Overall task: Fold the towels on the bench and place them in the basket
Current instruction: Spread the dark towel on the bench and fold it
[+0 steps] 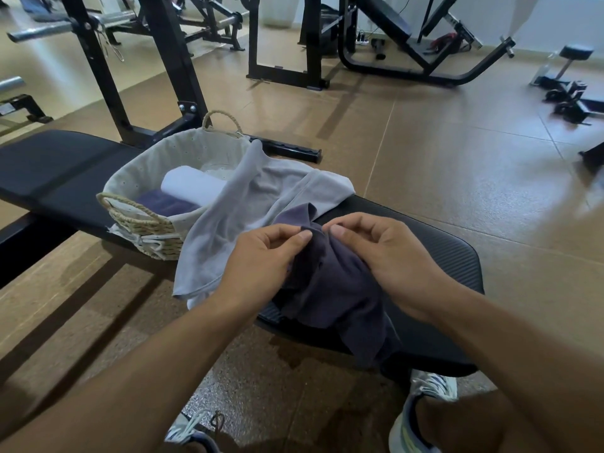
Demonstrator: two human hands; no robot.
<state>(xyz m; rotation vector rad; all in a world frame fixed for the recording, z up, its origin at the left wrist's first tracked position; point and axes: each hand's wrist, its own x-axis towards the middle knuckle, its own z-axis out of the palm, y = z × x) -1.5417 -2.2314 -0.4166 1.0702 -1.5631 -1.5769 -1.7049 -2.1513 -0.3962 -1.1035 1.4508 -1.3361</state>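
A dark purple towel (340,289) lies bunched on the black bench (438,256). My left hand (261,256) and my right hand (382,253) pinch its top edge side by side, lifting it slightly. To its left, a light grey towel (235,217) lies spread over the bench and drapes over the rim of the woven basket (143,220). In the basket lie a rolled white towel (192,184) and a folded purple towel (166,204).
The bench frame and barbell rack (157,76) rise behind the basket. More gym machines (392,44) stand on the brown floor (457,152) at the back. My shoes (421,413) are on the floor below the bench's near edge.
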